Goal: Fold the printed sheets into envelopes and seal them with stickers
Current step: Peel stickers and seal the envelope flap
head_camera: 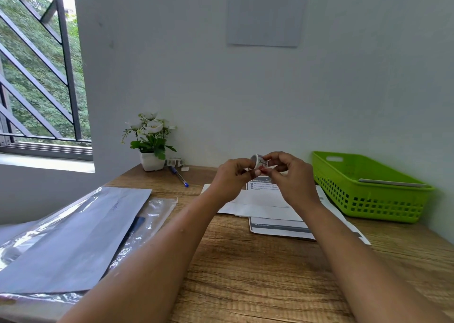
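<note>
The brown wooden worktop [245,273] shows a streaked, matt grain. On its left lie clear glossy plastic sleeves [154,214], crinkled and catching the light, around smooth matt grey paper sheets [81,236]. The white printed paper sheets [270,207] at the middle look flat and matt. The bright green plastic basket [368,190] has a smooth, slightly shiny perforated wall. The small white plant pot [151,161] looks smooth and glazed. The dark window bars [66,59] look like painted metal.

printed sheet [261,187]: "STEPS TO FOLLOW" (partly covered) | grey band [277,227]: "END GOAL" | sticker roll [258,161]: script unreadable
</note>
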### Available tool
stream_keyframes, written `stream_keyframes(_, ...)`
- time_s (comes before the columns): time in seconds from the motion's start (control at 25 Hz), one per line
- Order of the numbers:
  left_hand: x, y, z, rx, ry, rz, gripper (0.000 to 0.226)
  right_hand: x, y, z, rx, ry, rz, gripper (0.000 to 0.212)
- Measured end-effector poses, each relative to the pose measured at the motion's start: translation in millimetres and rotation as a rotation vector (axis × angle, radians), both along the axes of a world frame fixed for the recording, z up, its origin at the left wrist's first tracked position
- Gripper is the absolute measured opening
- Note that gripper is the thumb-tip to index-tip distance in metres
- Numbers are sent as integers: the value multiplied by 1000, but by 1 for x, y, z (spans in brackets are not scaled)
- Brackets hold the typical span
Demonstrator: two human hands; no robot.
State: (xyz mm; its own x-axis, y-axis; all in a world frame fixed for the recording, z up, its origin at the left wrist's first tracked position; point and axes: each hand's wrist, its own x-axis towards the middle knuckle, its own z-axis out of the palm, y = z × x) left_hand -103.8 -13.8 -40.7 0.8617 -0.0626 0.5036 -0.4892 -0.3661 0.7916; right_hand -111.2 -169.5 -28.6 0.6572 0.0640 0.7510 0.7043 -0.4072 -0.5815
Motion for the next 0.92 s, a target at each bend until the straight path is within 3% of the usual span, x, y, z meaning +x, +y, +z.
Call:
stream_keyframes(0.4,1,-3,-2,-35,16,-4,18,0,-2,0,-15,-59,-30,8)
stream_keyframes(0.56,-4,-3,0,7,13,5,18,2,-2,-1,44,88,75,25)
stream_keyframes(0.92,-5,-4,0,44,33,-53,23,0,-4,4,267,345,190,13)
